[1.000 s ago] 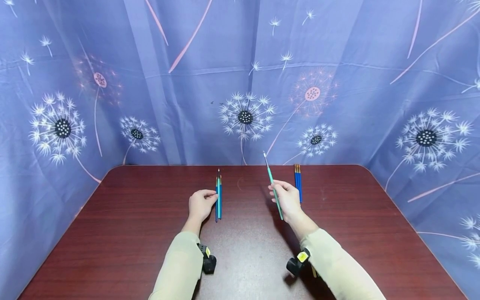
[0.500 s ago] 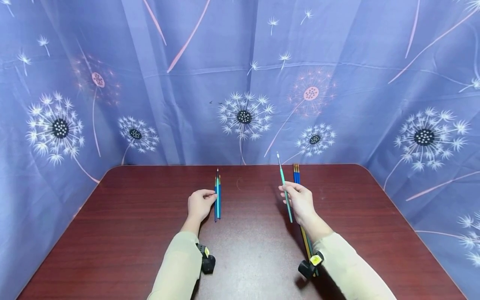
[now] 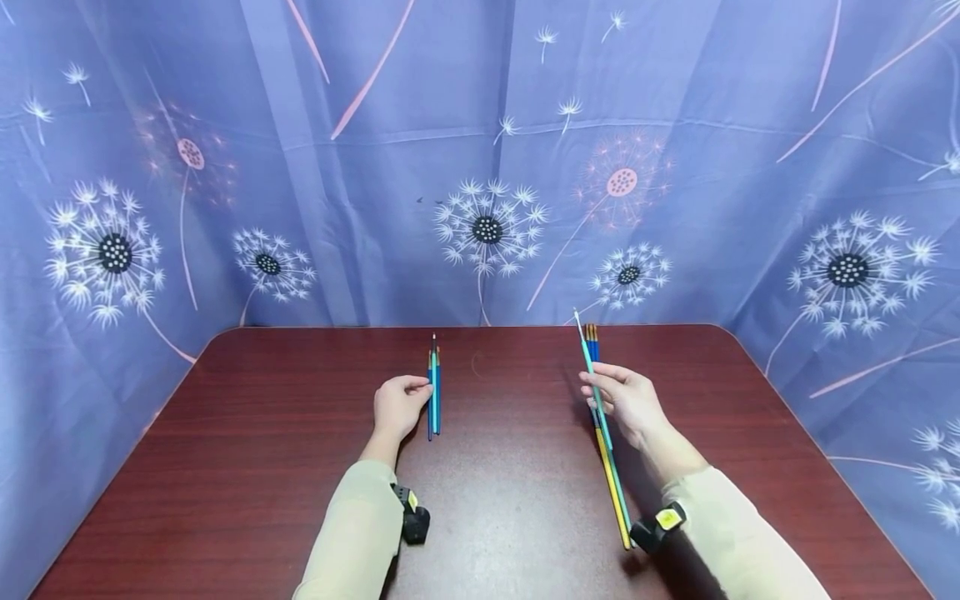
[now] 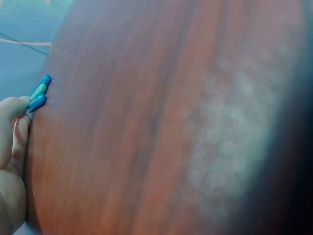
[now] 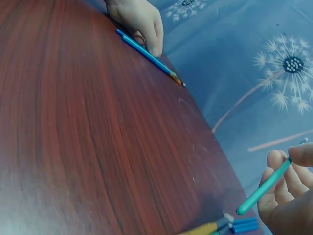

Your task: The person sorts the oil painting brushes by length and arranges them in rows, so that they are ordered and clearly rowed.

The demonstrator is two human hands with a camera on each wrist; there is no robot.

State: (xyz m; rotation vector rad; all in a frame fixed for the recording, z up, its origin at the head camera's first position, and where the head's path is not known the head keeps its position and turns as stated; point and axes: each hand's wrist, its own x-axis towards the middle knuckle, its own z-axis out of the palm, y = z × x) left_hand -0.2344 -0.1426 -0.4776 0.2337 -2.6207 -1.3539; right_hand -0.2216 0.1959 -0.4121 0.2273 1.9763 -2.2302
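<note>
On the left of the table, my left hand pinches at a small group of paintbrushes, two blue with a turquoise one between them. Their rounded handle ends stick out past the thumb in the left wrist view. My right hand holds a turquoise-green paintbrush between thumb and fingers, tip pointing away and handle slanting back toward me. This brush overlaps a row of blue-handled brushes in the head view. In the right wrist view, its green handle hangs above the yellow and blue brushes.
A yellow brush and a green brush lie side by side in front of the blue row, near my right wrist camera. The dark red table ends at a blue dandelion-print curtain.
My right hand has moved right with the green paintbrush, from the middle to over the blue row. The yellow and green brushes have come into fuller view. The left hand has stayed put.
</note>
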